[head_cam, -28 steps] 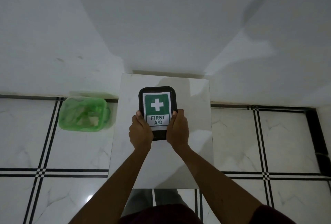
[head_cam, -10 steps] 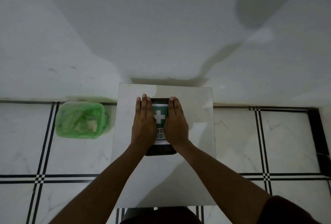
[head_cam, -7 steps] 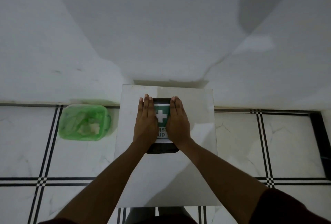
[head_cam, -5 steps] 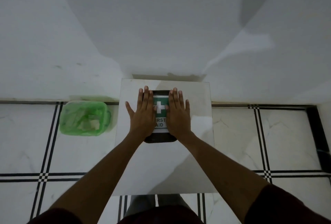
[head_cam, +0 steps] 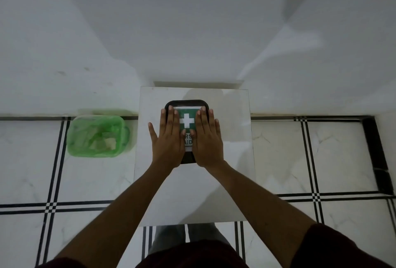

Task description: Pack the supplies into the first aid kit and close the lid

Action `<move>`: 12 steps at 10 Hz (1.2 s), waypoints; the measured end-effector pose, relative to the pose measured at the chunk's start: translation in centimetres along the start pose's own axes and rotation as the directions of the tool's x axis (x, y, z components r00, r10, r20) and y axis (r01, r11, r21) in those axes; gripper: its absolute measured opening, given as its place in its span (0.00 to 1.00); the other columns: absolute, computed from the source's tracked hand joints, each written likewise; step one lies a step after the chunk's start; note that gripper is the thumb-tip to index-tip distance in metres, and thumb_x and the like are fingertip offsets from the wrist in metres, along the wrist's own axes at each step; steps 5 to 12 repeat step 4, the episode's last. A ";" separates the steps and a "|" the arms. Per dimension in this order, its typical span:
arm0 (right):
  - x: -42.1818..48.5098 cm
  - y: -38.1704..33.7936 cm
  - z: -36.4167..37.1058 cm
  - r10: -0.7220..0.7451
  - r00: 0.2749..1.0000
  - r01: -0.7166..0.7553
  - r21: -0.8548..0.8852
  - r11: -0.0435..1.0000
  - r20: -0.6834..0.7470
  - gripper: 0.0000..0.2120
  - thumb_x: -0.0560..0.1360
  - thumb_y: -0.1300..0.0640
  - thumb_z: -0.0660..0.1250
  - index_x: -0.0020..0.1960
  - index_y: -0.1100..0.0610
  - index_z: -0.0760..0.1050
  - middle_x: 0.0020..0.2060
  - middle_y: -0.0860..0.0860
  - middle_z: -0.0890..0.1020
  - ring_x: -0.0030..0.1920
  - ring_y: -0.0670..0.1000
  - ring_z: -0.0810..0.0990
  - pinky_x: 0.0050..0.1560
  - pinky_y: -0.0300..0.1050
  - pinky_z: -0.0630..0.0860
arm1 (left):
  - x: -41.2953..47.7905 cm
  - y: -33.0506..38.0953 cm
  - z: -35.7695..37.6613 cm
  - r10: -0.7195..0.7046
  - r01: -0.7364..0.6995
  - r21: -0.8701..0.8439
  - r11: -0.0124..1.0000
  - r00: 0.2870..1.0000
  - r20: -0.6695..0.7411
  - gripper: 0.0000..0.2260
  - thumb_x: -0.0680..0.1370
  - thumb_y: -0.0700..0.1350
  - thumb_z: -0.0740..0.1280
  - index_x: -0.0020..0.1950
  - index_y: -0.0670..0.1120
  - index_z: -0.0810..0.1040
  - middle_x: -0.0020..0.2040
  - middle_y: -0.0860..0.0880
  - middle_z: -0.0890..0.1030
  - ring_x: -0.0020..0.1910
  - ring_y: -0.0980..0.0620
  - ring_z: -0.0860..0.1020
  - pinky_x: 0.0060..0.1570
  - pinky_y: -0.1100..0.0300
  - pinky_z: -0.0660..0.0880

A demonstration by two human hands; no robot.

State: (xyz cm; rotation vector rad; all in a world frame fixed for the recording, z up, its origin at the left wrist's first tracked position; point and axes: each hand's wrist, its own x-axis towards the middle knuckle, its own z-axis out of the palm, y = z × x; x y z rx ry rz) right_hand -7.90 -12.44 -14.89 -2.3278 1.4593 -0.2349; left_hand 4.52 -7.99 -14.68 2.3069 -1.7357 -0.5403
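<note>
First aid kit (head_cam: 186, 104) sits mid-worktop (head_cam: 233, 160), lid down, green cross label up. Left hand (head_cam: 167, 139) and right hand (head_cam: 206, 138) lie flat on the lid, palms down, fingers spread, gripping nothing; a moment ago the fingers were held closer together and, earlier, both hands held the kit by its near end. Reads as a final press; task likely near done. Lid seam and latch hidden under hands. Green plastic container (head_cam: 97, 136) on floor, contents unclear.
</note>
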 end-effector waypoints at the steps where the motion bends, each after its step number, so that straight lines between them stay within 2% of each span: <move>1: -0.3 0.0 -0.1 0.005 1.000 -0.005 0.005 1.000 -0.018 0.28 0.81 0.47 0.37 0.75 0.62 0.50 0.76 0.60 0.55 0.76 0.56 0.47 0.76 0.53 0.44 | -0.2 -0.1 0.2 0.009 -0.009 -0.007 1.000 1.000 -0.028 0.25 0.82 0.50 0.45 0.77 0.43 0.42 0.79 0.45 0.45 0.77 0.48 0.41 0.74 0.42 0.45; 2: -0.5 -0.4 -0.2 0.036 0.999 -0.035 0.039 0.999 -0.032 0.30 0.80 0.46 0.34 0.75 0.63 0.51 0.75 0.61 0.56 0.76 0.58 0.49 0.75 0.52 0.44 | -0.8 -0.1 0.3 0.002 -0.003 -0.065 0.998 1.000 -0.017 0.26 0.82 0.50 0.45 0.77 0.43 0.44 0.79 0.44 0.45 0.77 0.48 0.41 0.75 0.47 0.45; 3: -0.6 -0.5 -0.3 0.017 0.998 -0.013 0.075 0.997 -0.061 0.31 0.80 0.46 0.33 0.74 0.65 0.53 0.74 0.63 0.58 0.75 0.59 0.52 0.75 0.55 0.49 | -1.1 0.0 -0.2 -0.006 0.000 -0.159 0.987 0.999 -0.036 0.26 0.81 0.51 0.43 0.77 0.43 0.45 0.79 0.44 0.46 0.77 0.49 0.42 0.76 0.50 0.44; 4: 0.0 -0.4 -2.0 0.039 0.994 -0.027 0.123 0.992 -0.098 0.31 0.81 0.45 0.35 0.74 0.63 0.53 0.75 0.62 0.58 0.76 0.58 0.51 0.75 0.56 0.49 | -0.3 0.6 -2.2 0.001 -0.026 -0.231 0.972 0.994 -0.111 0.25 0.81 0.51 0.44 0.76 0.42 0.53 0.78 0.42 0.53 0.77 0.49 0.47 0.76 0.49 0.48; 12: 0.0 -0.4 -2.0 0.039 0.994 -0.027 0.123 0.992 -0.098 0.31 0.81 0.45 0.35 0.74 0.63 0.53 0.75 0.62 0.58 0.76 0.58 0.51 0.75 0.56 0.49 | -0.3 0.6 -2.2 0.001 -0.026 -0.231 0.972 0.994 -0.111 0.25 0.81 0.51 0.44 0.76 0.42 0.53 0.78 0.42 0.53 0.77 0.49 0.47 0.76 0.49 0.48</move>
